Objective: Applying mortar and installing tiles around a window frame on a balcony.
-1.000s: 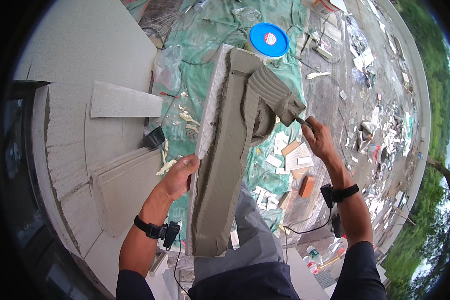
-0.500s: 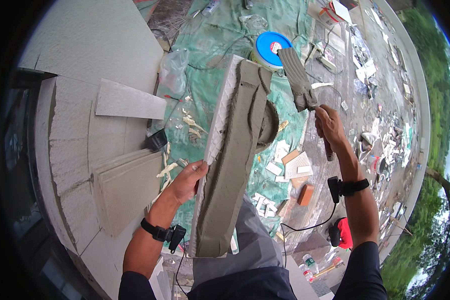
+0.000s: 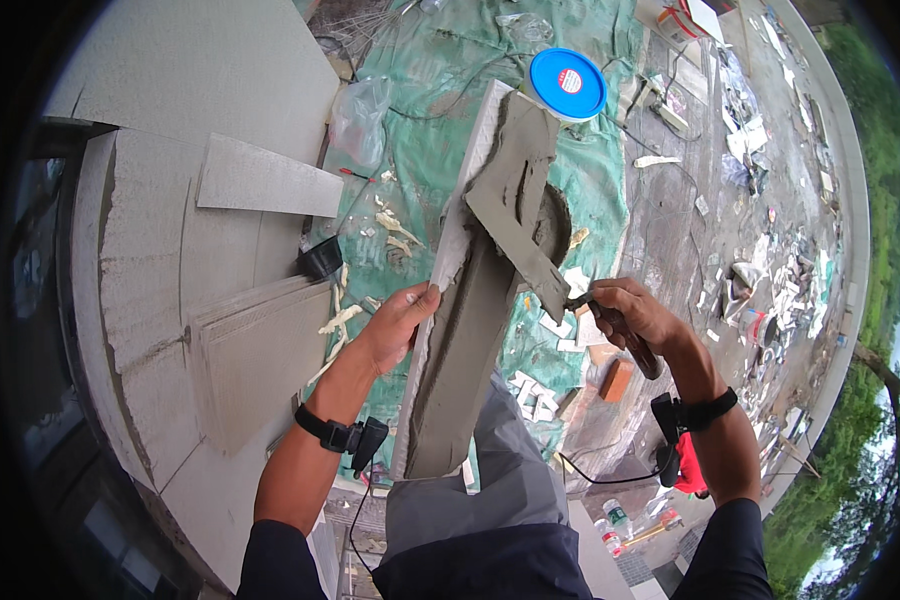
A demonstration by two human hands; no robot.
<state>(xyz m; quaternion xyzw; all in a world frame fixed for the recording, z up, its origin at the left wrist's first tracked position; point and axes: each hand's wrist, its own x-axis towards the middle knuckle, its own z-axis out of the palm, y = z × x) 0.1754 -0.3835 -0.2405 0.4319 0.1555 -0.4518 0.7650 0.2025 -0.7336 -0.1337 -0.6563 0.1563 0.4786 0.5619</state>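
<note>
Swung leftward, the right hand (image 3: 634,322) clenches a flat grey metal trowel (image 3: 515,248) across the long mortar-coated slab (image 3: 462,365); left hand (image 3: 400,325) grips its white edge (image 3: 475,152).

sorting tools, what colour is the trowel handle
The trowel handle is brown, seen best in the head view.

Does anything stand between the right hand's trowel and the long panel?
Only the grey paste does: the trowel seems to rest in it, across the panel. The left hand holds the panel's left edge, clear of the trowel.
</note>
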